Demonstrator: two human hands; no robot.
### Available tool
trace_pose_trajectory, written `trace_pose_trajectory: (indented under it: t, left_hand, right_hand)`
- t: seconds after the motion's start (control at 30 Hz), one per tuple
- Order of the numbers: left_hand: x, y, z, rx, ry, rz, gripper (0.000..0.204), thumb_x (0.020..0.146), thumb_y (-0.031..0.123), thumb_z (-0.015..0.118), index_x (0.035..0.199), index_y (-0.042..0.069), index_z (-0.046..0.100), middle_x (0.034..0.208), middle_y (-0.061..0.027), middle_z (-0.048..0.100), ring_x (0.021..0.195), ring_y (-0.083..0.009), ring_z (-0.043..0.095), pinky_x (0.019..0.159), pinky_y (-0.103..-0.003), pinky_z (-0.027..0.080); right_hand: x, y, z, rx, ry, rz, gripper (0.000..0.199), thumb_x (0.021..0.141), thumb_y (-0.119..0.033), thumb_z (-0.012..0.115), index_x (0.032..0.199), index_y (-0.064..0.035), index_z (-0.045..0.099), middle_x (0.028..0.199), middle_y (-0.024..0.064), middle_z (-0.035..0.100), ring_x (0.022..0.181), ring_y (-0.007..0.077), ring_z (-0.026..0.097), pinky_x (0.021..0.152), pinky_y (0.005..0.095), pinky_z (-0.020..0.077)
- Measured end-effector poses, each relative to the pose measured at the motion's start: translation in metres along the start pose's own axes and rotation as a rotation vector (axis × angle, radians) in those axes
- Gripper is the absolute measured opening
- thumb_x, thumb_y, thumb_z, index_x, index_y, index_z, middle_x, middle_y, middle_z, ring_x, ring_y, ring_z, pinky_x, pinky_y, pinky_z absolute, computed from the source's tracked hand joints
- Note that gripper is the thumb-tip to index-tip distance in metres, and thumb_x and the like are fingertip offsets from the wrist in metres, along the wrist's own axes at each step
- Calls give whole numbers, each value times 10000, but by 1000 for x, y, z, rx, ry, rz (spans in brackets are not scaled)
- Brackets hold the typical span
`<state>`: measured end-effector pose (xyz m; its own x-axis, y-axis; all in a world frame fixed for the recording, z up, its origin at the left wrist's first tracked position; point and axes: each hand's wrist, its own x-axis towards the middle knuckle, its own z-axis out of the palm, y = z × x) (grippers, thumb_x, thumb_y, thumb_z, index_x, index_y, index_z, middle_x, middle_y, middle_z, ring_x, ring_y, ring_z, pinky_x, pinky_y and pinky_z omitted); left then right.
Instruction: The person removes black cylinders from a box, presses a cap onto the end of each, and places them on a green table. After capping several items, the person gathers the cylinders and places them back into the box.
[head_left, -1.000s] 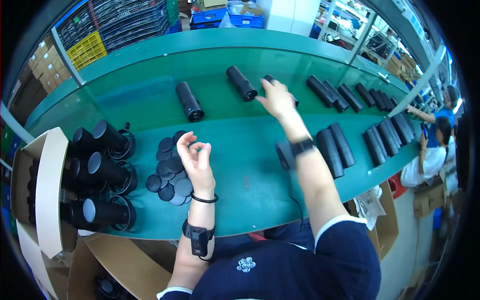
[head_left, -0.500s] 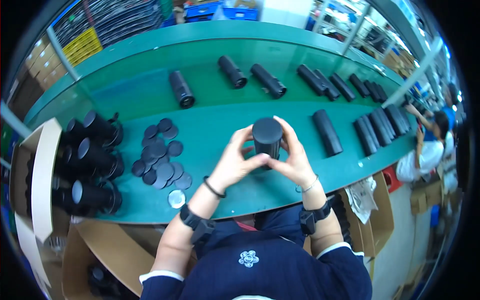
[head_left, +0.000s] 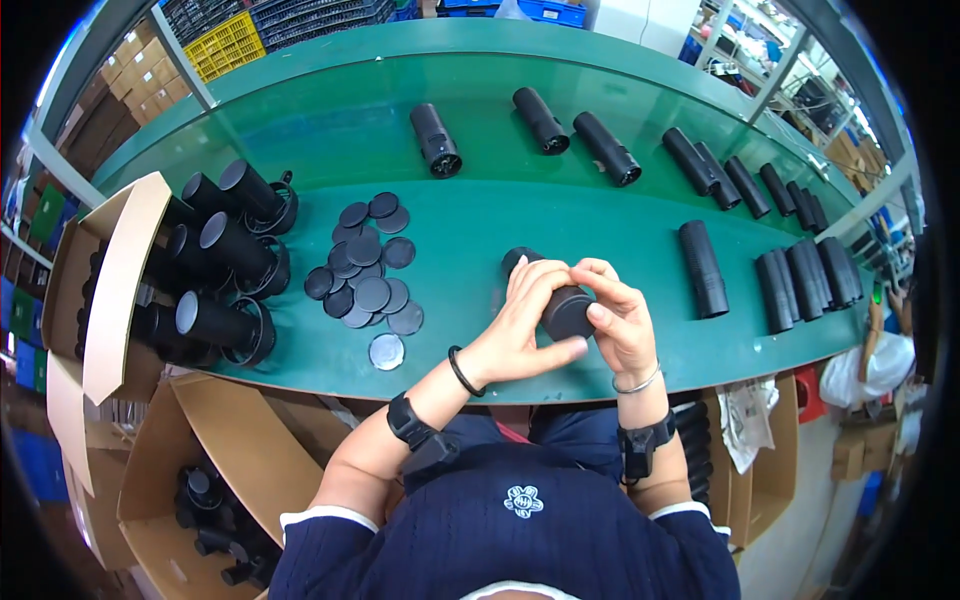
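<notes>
Just in front of my body I hold a black cylindrical tube, tilted so that its round capped end points toward me and its other end points away. My left hand wraps over the tube's side, its thumb stretched toward the capped end. At the right of that end, my right hand curls its fingers and thumb around the rim. Part of the tube is hidden under my fingers. Left of my hands lies a loose heap of black round caps, with a silvery disc at its near side.
More black tubes lie along the green table's far strip, including one tube. A single tube and a row of tubes are at the right. Black cylinders with ring-shaped parts stand by a cardboard box at left.
The tube was upright between both hands; it is now tipped, its capped end turned toward me. My right hand has shifted onto that end, my left over the side. The view has swung left.
</notes>
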<state>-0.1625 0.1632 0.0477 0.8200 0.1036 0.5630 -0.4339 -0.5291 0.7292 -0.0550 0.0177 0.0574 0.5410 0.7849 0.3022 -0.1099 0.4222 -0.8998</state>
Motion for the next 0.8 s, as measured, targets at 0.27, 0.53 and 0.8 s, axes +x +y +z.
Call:
trace_pose_trajectory:
  t: [0.27,0.53,0.8]
  left_hand:
    - [8,-5,-11,-371,68,-186,518,767,294,653,1179,47,461,1141,-144,530,1108,-278,512,972,-386,409]
    - [25,-28,-32,-1381,424,-468,445,910,339,494,1233,33,508,1210,-185,554,1186,-289,492,1057,-422,358]
    - [15,-41,-9,-1688,306,-383,498,895,390,568,1220,17,515,1195,-141,571,1193,-287,482,1074,-429,339]
  right_hand:
    - [4,3,-1,-194,-63,51,588,783,-247,714,1304,-32,547,1281,115,464,1240,261,417,1086,383,285]
    - [0,11,-6,-907,-33,-187,732,689,-222,738,1359,-95,472,1260,173,505,1118,321,503,988,392,387]
    - [-18,23,9,-1197,160,-172,795,598,-29,801,1328,-112,498,1183,153,468,1079,320,495,921,380,436]
